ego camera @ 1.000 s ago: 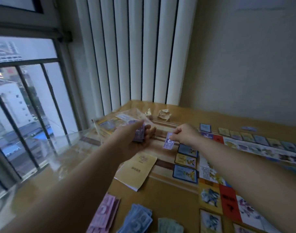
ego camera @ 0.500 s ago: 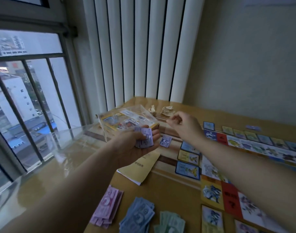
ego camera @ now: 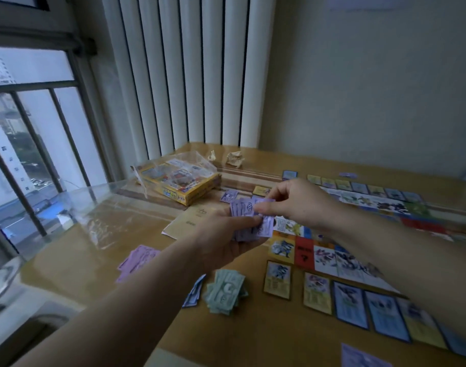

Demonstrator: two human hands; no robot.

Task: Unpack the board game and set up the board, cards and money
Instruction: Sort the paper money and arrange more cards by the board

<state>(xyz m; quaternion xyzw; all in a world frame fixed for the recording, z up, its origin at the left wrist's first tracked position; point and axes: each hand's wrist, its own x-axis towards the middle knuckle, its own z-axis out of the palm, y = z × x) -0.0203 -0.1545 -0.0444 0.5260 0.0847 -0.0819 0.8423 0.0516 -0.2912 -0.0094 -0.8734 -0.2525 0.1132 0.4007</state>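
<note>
Wooden and glossy, the table (ego camera: 242, 337) filled the lower half of the frame, with a barred window (ego camera: 27, 154) at the upper left, tall white slats (ego camera: 189, 75) at top centre and a plain wall (ego camera: 372, 88) at the upper right; near the slats lay a lump of crumpled paper (ego camera: 234, 158). At centre frame the left hand (ego camera: 221, 245) reached in from the lower left, fingers curled under a stack of purple slips (ego camera: 263, 230) and gripping it just above the table; the right hand (ego camera: 298, 202), coming from the right edge, pinched the top edge of that stack between thumb and forefinger, its other fingers loosely bent. Behind the hands, left of centre, sat the yellow game box (ego camera: 178, 186) under clear plastic; a yellow leaflet (ego camera: 189, 221) lay flat between the box and the left hand. To the right of the hands the game board (ego camera: 329, 256) lay spread out, partly hidden by the right forearm; a row of property cards (ego camera: 351, 303) ran along its near edge toward the lower right corner. Money sat in piles below the left forearm: pink notes (ego camera: 137, 260) at the left, green notes (ego camera: 226, 291) at lower centre, and blue notes (ego camera: 194, 291) just beside the green, mostly covered by the arm.
</note>
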